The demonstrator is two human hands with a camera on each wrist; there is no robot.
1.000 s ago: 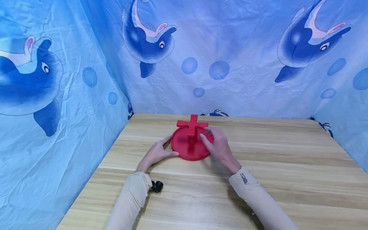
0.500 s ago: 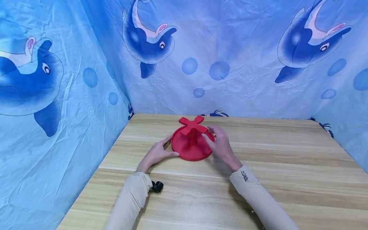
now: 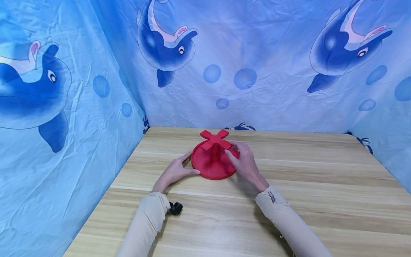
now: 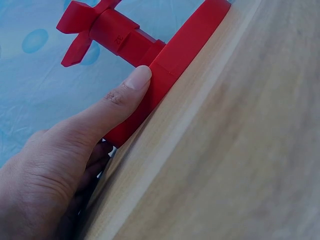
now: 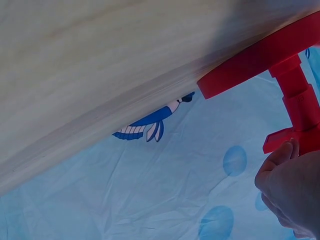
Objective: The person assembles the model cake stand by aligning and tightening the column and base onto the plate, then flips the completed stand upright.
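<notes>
A red stand with a round, rimmed base [image 3: 210, 171] sits on the wooden table. From its middle rises a post [image 4: 117, 39], topped by a four-armed cross piece [image 3: 214, 137]. My left hand [image 3: 174, 171] grips the base's left edge, with the thumb [image 4: 112, 102] on the rim; its other fingers are mostly hidden. My right hand [image 3: 246, 162] is at the cross's near right arm, its thumb and fingertips bent in around the arm's end. In the right wrist view, the fingertips [image 5: 286, 151] meet close against that arm.
The wooden table [image 3: 305, 178] stretches away on both sides of the stand. Blue cloth with printed dolphins [image 3: 273, 53] hangs behind it and along the left. A small black device [image 3: 175, 208] sits at the left cuff.
The cross piece has turned about an eighth of a turn and now forms an X. My right hand shifted right, then slightly back left. My left hand has stayed on the base.
</notes>
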